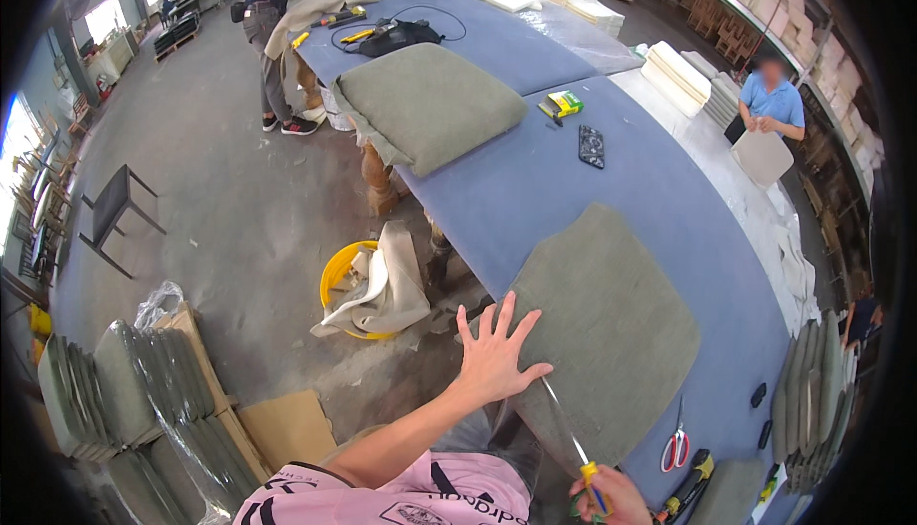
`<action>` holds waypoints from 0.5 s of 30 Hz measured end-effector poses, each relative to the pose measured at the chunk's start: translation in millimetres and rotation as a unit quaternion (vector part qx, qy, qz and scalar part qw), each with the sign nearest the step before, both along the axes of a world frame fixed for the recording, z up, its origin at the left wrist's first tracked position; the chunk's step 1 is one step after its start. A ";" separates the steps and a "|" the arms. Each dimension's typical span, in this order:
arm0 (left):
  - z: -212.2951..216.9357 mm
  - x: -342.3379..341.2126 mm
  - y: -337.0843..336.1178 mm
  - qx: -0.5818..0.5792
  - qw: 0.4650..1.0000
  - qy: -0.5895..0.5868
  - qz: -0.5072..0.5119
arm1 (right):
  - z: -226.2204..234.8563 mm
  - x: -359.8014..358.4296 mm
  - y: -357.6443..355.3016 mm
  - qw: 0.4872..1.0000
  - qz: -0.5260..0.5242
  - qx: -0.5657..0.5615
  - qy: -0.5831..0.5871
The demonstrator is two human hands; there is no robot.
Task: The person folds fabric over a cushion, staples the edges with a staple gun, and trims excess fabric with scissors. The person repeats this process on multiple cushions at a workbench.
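Spreading its fingers wide, the left hand (492,363) lies flat over the left edge of a grey-green fabric panel (611,324), grasping nothing. The panel rests on the blue-covered table (669,200), running forward and to the right of that hand, its near part reaching toward the right hand (621,501). The right hand is closed around the yellow handle of a screwdriver (585,466), whose slim shaft slants forward and leftward until its tip lies just beside the left thumb. Whether that tip presses into the fabric or only lies over it, I cannot tell.

The step in hand looks like tool work at the panel's edge, with the left hand bracing and the right one guiding. As I judge it, the next move calls for a firm left palm, the thumb kept out of the tip's line, and a controlled push from the right hand.

Just beyond the right hand, to its right, lie red-handled scissors (676,450) and a yellow-and-black tool (690,489). Well ahead of the left hand sits a plump grey-green cushion (435,105).
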State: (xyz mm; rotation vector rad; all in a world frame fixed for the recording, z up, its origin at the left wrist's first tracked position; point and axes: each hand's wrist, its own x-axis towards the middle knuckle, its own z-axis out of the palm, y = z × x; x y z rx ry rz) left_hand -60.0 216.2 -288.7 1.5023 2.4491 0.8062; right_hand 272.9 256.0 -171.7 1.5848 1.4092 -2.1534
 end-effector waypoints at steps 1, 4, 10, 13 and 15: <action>0.7 -0.4 -1.0 -0.004 1.000 0.001 0.000 | -2.8 -3.4 -3.7 0.998 -0.024 -0.062 0.018; 1.4 1.0 -2.2 -0.018 1.000 0.000 0.001 | -30.7 7.6 -12.4 0.988 0.071 0.125 0.061; 2.1 0.2 -3.1 -0.033 0.999 -0.006 0.000 | -23.5 -0.1 -26.4 0.840 0.196 0.487 -0.138; 1.7 0.6 -1.9 -0.037 0.999 -0.010 -0.001 | -78.6 29.0 -10.5 0.695 0.223 0.659 -0.184; 6.1 1.1 3.3 -0.035 0.999 -0.021 -0.021 | -71.2 27.7 3.8 0.603 0.218 0.750 -0.162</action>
